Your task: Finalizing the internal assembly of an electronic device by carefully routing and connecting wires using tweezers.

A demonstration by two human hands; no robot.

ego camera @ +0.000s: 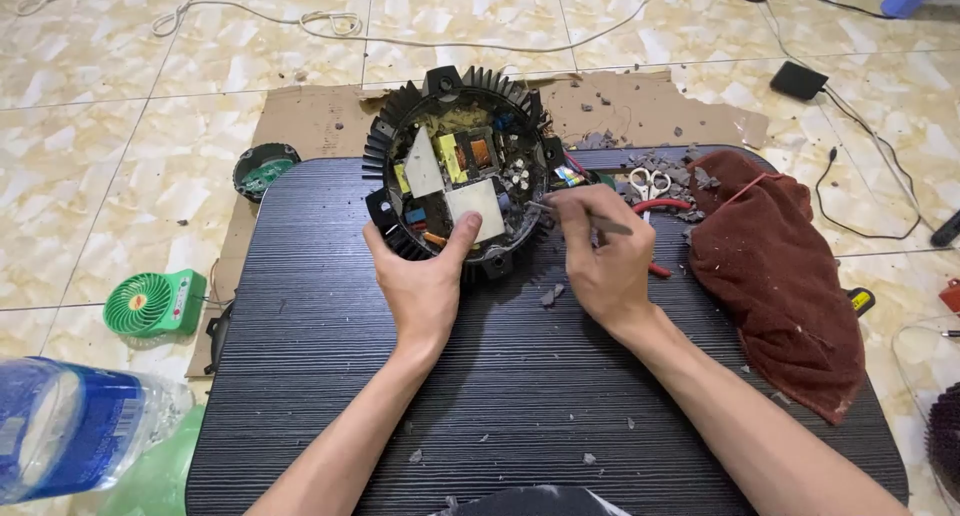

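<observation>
Black finned round housing [460, 166] sits at the mat's [320, 376] far edge, left hand [425, 276] clasping its near rim, while right hand [600, 261] pinches a thin tool [590, 221] pointing left into its right side.

Two hands are in view, the left hand [425, 281] and the right hand [600, 261]. One round finned black housing [455, 166] lies at the far edge of the desk [400, 396], with two pale plates on its one circuit board [462, 171]. One thin metal tool [585, 219]. One pair of scissors [650, 184] near the far right corner. One dark red cloth [775, 266] along the right edge. On the floor [100, 156]: one green fan [155, 303], one plastic bottle [70, 426], one cardboard sheet [310, 116], one small round black part [265, 169].
</observation>
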